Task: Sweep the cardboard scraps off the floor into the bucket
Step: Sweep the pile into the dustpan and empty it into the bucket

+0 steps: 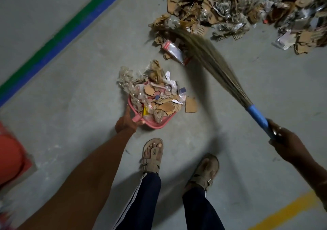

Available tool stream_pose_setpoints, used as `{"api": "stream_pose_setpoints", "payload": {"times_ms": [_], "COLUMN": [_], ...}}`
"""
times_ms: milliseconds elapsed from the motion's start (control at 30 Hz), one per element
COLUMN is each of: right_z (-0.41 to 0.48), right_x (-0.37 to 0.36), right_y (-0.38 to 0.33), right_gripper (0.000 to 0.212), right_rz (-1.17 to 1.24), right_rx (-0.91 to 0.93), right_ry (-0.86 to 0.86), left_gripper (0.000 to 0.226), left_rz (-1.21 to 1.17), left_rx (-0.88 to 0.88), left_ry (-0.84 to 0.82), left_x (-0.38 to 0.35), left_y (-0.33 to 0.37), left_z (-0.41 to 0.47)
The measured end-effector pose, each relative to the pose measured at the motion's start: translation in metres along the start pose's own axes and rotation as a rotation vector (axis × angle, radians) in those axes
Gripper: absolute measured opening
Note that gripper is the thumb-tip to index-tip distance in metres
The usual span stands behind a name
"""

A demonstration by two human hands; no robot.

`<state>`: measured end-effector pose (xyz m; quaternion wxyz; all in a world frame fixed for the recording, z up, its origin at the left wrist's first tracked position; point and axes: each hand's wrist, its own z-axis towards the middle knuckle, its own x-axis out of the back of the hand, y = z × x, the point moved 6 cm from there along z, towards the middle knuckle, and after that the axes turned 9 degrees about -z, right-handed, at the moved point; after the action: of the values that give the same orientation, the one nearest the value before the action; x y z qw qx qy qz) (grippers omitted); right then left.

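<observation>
On the grey concrete floor [70, 74], the left hand [126, 121] grips the handle of a pink plastic dustpan [156, 125] heaped with torn brown cardboard scraps [165, 106]; a larger scrap pile [230, 8] lies beyond. The right hand [283, 141] clasps a blue-handled straw broom [212, 63], its bristles at that pile's edge. A blurred orange round shape [8, 155] at far left is perhaps the bucket.

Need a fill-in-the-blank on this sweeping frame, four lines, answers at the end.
1. The left hand grips the handle of a ____ dustpan heaped with scraps.
2. The right hand holds the broom by its ____ handle.
3. The floor stripe near the right foot is ____.
4. The orange bucket sits at the picture's ____ edge.
Answers: pink; blue; yellow; left.
</observation>
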<state>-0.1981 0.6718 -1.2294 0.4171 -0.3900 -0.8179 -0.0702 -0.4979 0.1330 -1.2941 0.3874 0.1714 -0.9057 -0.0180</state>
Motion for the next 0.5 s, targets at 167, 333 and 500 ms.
{"api": "stream_pose_setpoints", "payload": {"times_ms": [167,333,500], "right_z": [0.043,0.014,-0.018], "right_x": [-0.021,-0.041,-0.063], "right_y": [-0.023,-0.043,-0.016], "right_gripper": [0.088,0.078,0.088], "right_rz": [-0.002,-0.089,-0.011], "right_rx": [0.025,0.125,0.042], "right_ry": [-0.107,-0.265,-0.338], "left_gripper": [0.111,0.102,0.098], "left_rz": [-0.013,0.038,0.015], "left_rx": [-0.014,-0.031,-0.06], "left_ry": [0.003,0.047,0.056], "left_x": [0.005,0.017,0.021], "left_y": [0.007,0.021,0.025], "left_z": [-0.003,-0.005,-0.016]}}
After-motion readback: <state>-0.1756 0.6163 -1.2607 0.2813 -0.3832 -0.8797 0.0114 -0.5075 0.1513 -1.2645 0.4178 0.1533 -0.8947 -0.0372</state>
